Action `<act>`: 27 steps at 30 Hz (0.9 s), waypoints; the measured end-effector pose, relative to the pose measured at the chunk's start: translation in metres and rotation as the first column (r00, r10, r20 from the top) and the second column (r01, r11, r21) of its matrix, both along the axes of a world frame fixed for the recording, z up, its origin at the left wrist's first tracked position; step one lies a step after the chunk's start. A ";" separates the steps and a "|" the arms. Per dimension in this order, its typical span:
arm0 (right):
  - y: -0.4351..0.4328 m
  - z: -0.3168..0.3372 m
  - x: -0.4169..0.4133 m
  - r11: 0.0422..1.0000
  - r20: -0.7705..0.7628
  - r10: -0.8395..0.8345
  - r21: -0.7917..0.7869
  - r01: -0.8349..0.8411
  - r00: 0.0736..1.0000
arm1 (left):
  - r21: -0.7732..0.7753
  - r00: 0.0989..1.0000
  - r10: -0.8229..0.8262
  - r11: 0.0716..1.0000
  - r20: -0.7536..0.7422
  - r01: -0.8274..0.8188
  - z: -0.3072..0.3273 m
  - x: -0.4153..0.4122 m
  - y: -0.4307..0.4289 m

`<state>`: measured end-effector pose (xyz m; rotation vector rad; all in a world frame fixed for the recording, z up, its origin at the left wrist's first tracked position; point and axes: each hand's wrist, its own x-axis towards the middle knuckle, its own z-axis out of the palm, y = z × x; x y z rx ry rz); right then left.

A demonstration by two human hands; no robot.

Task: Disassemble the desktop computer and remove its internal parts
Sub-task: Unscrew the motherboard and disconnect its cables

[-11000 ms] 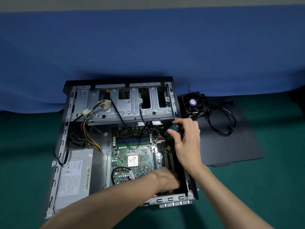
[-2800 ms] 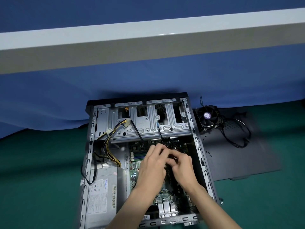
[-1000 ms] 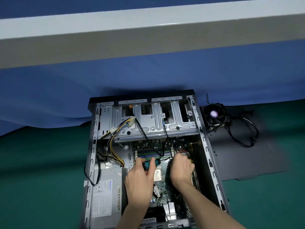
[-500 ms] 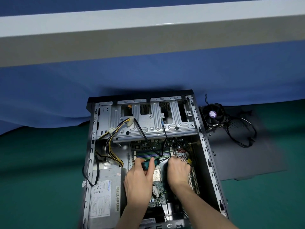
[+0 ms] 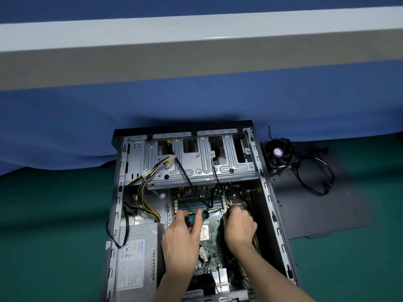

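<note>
The screwdriver, in the right hand eleven seconds earlier, now sits in the left hand, fingers curled round its teal handle above the motherboard. The right hand curls onto the board's far cables, its hold indiscernible. The open computer case lies on the green worktop, with the removed fan beside it.

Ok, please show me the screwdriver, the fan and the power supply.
screwdriver [image 5: 191,221], head view, on its teal handle.
fan [image 5: 277,152], head view, on its purple hub sticker.
power supply [image 5: 133,264], head view, on its white label.
</note>
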<state>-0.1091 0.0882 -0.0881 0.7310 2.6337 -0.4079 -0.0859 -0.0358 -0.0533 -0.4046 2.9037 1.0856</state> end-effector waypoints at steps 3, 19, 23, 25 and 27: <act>-0.009 -0.001 -0.002 1.000 0.011 -0.013 0.013 0.012 1.000 | 0.010 1.000 0.005 1.000 0.007 -0.005 -0.001 0.000 0.000; 0.018 0.004 0.003 0.972 -0.126 -0.179 -0.178 0.155 0.976 | 0.033 0.999 0.023 0.999 -0.036 -0.022 0.003 -0.001 -0.003; 0.035 0.010 0.001 0.949 -0.103 -0.095 -0.310 0.059 0.990 | 0.045 0.999 0.027 0.999 -0.027 -0.026 0.003 -0.001 -0.001; 0.033 0.011 -0.001 0.975 -0.105 -0.032 -0.221 0.009 0.994 | 0.051 0.999 0.036 0.998 -0.008 -0.036 0.002 -0.001 -0.001; 0.031 0.011 -0.003 0.978 -0.073 0.013 -0.207 -0.028 0.997 | 0.061 0.999 0.043 0.997 -0.001 -0.043 0.002 -0.001 -0.002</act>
